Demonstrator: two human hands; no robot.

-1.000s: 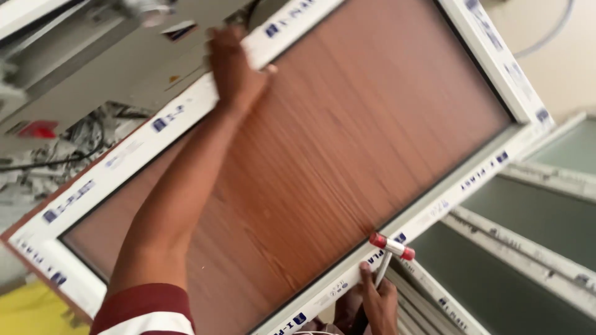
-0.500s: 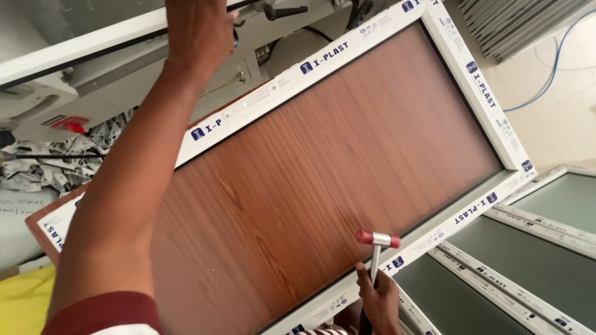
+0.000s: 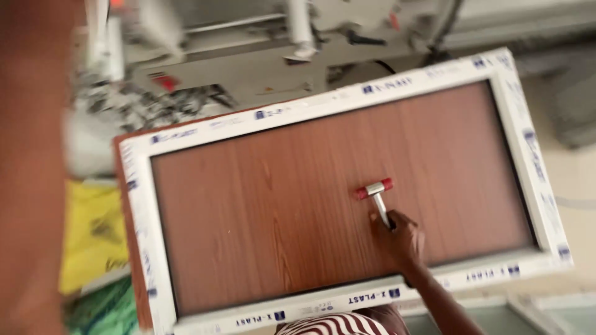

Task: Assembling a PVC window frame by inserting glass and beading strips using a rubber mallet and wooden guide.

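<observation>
A large white window frame (image 3: 323, 105) with a brown wood-grain panel (image 3: 248, 217) lies flat in front of me. My right hand (image 3: 402, 241) rests over the panel's lower right part and grips the handle of a small mallet (image 3: 375, 188) with red ends, whose head sits on the wood. My left forearm (image 3: 28, 186) is a blurred shape along the left edge, and its hand is out of the picture. A red and white striped shirt (image 3: 338, 324) shows at the bottom.
A grey machine bench (image 3: 261, 68) with cables and tools stands beyond the frame. Crumpled paper (image 3: 143, 105) lies at its left. Yellow (image 3: 93, 242) and green (image 3: 105, 310) sheets sit at the left. Another glazed frame (image 3: 546, 307) is at the bottom right.
My right hand has carried the mallet from the frame's near edge up onto the middle of the panel. My left hand has left the far edge and gone out of view. The view has swung.
</observation>
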